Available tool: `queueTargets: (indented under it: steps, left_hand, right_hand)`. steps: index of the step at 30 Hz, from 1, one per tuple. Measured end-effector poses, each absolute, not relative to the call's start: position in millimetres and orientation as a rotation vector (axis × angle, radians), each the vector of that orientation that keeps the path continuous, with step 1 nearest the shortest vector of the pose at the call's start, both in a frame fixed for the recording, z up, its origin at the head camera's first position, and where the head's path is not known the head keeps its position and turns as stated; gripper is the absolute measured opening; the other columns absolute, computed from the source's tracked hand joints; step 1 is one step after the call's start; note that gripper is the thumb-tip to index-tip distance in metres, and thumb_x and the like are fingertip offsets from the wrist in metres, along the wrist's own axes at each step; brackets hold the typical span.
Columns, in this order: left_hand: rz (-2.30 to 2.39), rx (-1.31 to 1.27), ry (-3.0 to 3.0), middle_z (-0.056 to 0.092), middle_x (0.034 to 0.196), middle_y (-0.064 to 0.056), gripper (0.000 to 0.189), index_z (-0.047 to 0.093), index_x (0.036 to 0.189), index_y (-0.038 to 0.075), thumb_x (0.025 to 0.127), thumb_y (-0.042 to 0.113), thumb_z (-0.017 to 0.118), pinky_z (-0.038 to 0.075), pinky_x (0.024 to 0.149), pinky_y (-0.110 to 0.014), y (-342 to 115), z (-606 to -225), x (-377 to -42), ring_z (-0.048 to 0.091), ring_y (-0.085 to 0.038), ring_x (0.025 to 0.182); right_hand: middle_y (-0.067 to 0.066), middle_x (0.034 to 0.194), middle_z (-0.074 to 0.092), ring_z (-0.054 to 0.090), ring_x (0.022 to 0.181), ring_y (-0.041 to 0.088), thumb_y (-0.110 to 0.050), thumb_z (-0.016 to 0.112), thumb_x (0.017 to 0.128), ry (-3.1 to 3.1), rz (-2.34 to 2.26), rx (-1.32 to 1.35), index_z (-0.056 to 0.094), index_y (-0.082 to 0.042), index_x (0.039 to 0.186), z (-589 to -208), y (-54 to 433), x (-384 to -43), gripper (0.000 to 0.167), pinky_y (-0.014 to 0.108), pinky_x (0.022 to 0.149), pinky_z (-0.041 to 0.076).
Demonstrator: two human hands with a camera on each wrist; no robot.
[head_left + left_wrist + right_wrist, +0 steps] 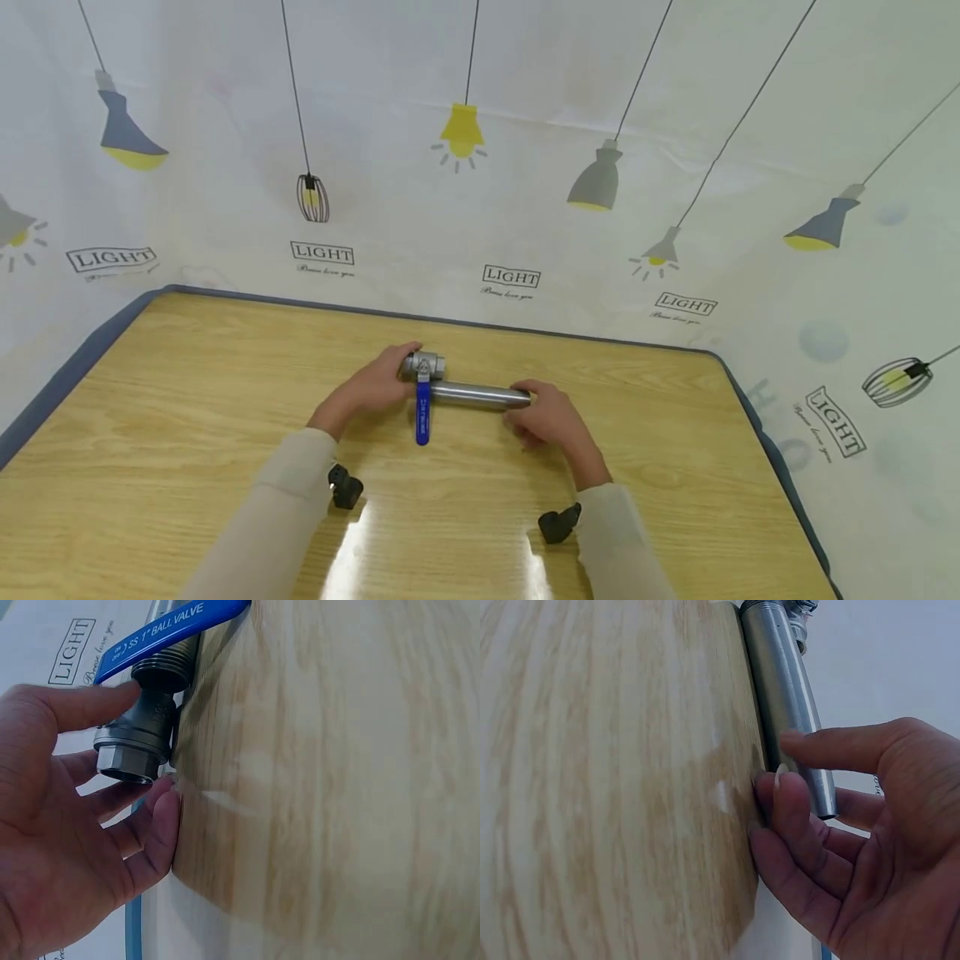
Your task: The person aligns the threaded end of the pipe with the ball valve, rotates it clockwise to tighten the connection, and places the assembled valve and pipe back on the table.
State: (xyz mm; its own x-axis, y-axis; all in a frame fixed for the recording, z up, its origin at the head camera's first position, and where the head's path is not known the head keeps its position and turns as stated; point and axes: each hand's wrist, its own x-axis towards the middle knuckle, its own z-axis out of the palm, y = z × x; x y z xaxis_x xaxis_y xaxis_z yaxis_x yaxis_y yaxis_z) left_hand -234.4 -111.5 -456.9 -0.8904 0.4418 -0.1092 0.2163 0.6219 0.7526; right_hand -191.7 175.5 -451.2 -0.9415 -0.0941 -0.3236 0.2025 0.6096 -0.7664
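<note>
A steel ball valve (429, 364) with a blue lever handle (423, 417) lies on the table, its lever pointing toward me. My left hand (371, 385) grips the valve at its left end, thumb on the near side and fingers behind. Just in front of the valve lies a plain steel pipe (480, 395). Its threaded end (171, 666) sits under the lever, beside the valve body rather than in its port. At the pipe's other end, my right hand (553, 414) holds it between the thumb (832, 746) and curled fingers.
The wood-grain table (225, 400) has a dark blue edge (450, 320). Behind and beside it hangs a white sheet (390, 200) printed with lamps. Small black devices (347, 487) are worn at both wrists.
</note>
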Motion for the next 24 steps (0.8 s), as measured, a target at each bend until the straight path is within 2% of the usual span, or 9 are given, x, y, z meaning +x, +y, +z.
queueTargets:
  steps: [6, 12, 24]
  left_hand:
    - [1.123, 0.554, 2.594, 0.039, 0.146, -0.028, 0.062, 0.029, 0.149, -0.004, 0.094, 0.006, 0.055, 0.025, 0.114, -0.053, -110.6, -456.7, -236.9, 0.033, -0.043, 0.138]
    - [1.118, 0.553, 2.611, 0.042, 0.143, -0.028, 0.058, 0.034, 0.146, -0.005, 0.094, 0.008, 0.056, 0.027, 0.112, -0.054, -110.4, -457.0, -237.4, 0.036, -0.044, 0.135]
    - [1.09, 0.439, 2.694, 0.051, 0.137, -0.021, 0.048, 0.046, 0.139, 0.003, 0.092, 0.005, 0.057, 0.037, 0.106, -0.052, -105.6, -457.3, -236.3, 0.046, -0.037, 0.129]
  right_hand:
    - [0.01, 0.067, 0.066, 0.061, 0.05, 0.016, -0.01, 0.071, 0.085, 2.497, -1.257, 0.109, 0.058, -0.012, 0.13, -449.3, 174.1, -192.6, 0.047, 0.032, 0.05, 0.054]
    - [0.011, 0.068, 0.066, 0.062, 0.051, 0.016, -0.008, 0.069, 0.088, 2.483, -1.253, 0.099, 0.058, -0.01, 0.128, -449.3, 173.5, -191.9, 0.042, 0.031, 0.05, 0.054]
    - [0.011, 0.069, 0.066, 0.062, 0.052, 0.014, -0.007, 0.069, 0.088, 2.452, -1.308, 0.095, 0.059, -0.01, 0.127, -452.8, 176.1, -194.3, 0.04, 0.031, 0.051, 0.055]
